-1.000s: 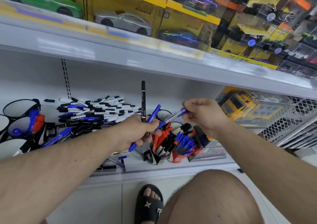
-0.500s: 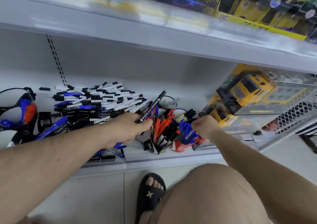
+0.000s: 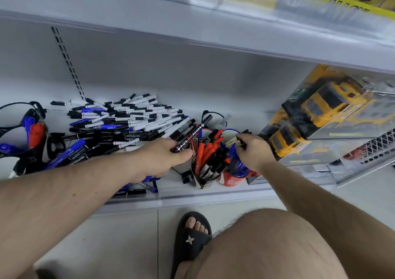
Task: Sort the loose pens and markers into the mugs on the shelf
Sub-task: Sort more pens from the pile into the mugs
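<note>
A big heap of loose black, white and blue markers [image 3: 119, 120] lies on the white shelf [image 3: 213, 193]. At the shelf's front stand a black mug [image 3: 203, 178] packed with red and black pens and a red mug [image 3: 232, 180] full of blue pens. My left hand [image 3: 162, 159] grips a black marker [image 3: 192, 135] that slants up to the right, just left of the black mug. Over the red mug, my right hand [image 3: 254, 152] pinches the tops of the blue pens [image 3: 235, 163].
Boxed yellow toy trucks [image 3: 324, 116] and a wire rack [image 3: 376, 146] fill the shelf's right side. Black mesh holders with blue and red items [image 3: 32, 133] stand at the left. An upper shelf overhangs. My knee and sandalled foot [image 3: 192, 240] are below the shelf edge.
My right hand went down with the blue pen from mid-air to the red mug. My left hand dropped beside the black mug, and its black marker tipped from upright to slanting.
</note>
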`<state>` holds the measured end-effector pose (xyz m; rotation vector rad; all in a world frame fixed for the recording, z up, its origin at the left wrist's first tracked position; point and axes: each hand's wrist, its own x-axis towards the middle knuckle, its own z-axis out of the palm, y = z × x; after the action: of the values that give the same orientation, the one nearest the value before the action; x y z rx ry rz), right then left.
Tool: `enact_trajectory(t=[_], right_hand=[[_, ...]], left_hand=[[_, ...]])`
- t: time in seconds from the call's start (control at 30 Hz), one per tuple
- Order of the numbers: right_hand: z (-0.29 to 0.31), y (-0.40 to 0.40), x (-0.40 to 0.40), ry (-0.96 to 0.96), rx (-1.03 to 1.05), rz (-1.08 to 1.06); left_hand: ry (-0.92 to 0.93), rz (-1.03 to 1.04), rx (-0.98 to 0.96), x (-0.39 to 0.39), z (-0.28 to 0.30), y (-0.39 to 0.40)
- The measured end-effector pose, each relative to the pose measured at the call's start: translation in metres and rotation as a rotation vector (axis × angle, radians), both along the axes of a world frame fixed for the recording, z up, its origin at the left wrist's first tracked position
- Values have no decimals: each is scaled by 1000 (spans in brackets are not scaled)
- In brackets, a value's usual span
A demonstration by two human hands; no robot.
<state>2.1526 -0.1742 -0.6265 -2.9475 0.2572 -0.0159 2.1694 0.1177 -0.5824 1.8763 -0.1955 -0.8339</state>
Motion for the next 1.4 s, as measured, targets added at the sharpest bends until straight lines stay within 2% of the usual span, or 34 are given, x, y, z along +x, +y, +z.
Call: enact_trajectory(t=[0.1,0.2,0.3,0.4,0.5,0.63,0.7,0.77,0.83,0.87,0.97,1.03,1.1,1.2,1.3,1.4], right_hand=[[5,10,2,307,131,-13],[4,19,-8,313,266,-55],[1,23,-28,274,226,29],[-8,18,-35,298,83,123],[-8,12,-32,355,-42,94],[13,19,-26,388,-90,65],[39,33,-20,314,66,-3],[69,54,-15,271,441,-74],[97,79,-16,333,855,-81],[106,90,-17,370,1000,-67],[122,120,-18,385,1204,-35],[129,132,-15,348,1313,-89],[136,137,-10,265,1326,-157],[146,133,-4,173,1222,-216],[155,130,-9,280,1135,-169],[160,138,-18,403,1014,-82]], left_hand=[[2,0,3,1,0,-1],[-3,8,-5,0,1,-1],[-21,-8,2,-2,3,1],[-16,-36,8,-5,4,5],[-26,-34,12,-7,7,6],[27,8,-39,-10,17,4],[86,53,-98,-11,23,1],[147,145,-191,-12,30,-2],[208,216,-288,-14,38,-6],[223,229,-319,-15,42,-8],[217,236,-350,-19,50,-12],[225,240,-359,-21,53,-12],[233,226,-350,-19,56,-7],[255,265,-355,-13,57,2],[313,382,-485,-8,60,7],[376,498,-724,-3,62,8]])
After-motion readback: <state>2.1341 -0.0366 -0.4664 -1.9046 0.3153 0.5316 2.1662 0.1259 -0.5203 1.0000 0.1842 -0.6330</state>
